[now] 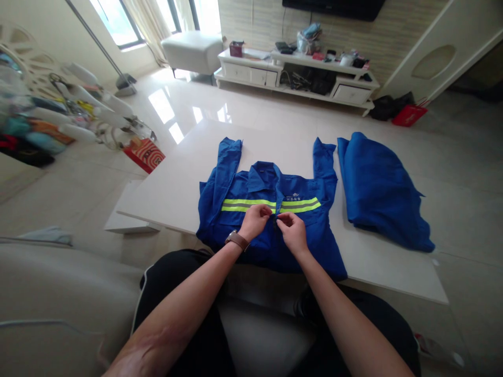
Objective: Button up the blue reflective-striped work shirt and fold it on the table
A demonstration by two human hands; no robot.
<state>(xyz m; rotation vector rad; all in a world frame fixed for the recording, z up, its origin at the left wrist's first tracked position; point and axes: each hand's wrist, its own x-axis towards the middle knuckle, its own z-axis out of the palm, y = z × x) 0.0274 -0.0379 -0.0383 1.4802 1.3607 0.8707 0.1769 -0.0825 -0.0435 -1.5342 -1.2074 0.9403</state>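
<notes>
Two bare hands meet at the front opening of a blue work jacket (243,183) spread on the white desk (173,193). The fingers of the left hand (254,220) and right hand (294,230) are pinched together on its edges, just below the yellow-green and grey reflective stripe (301,206). White characters under a small peaked logo (295,195) mark the chest, too small to read surely; the dark collar label (262,170) is illegible. A folded blue garment (379,191) lies beside the jacket, on the person's right. Glossy pale tiles (188,99) reflect the windows (118,21). Beyond stand a cluttered white TV cabinet (249,73) and a padded bench (192,50). At left, a red bag (144,155) bears concentric rings and what may be lettering.
</notes>
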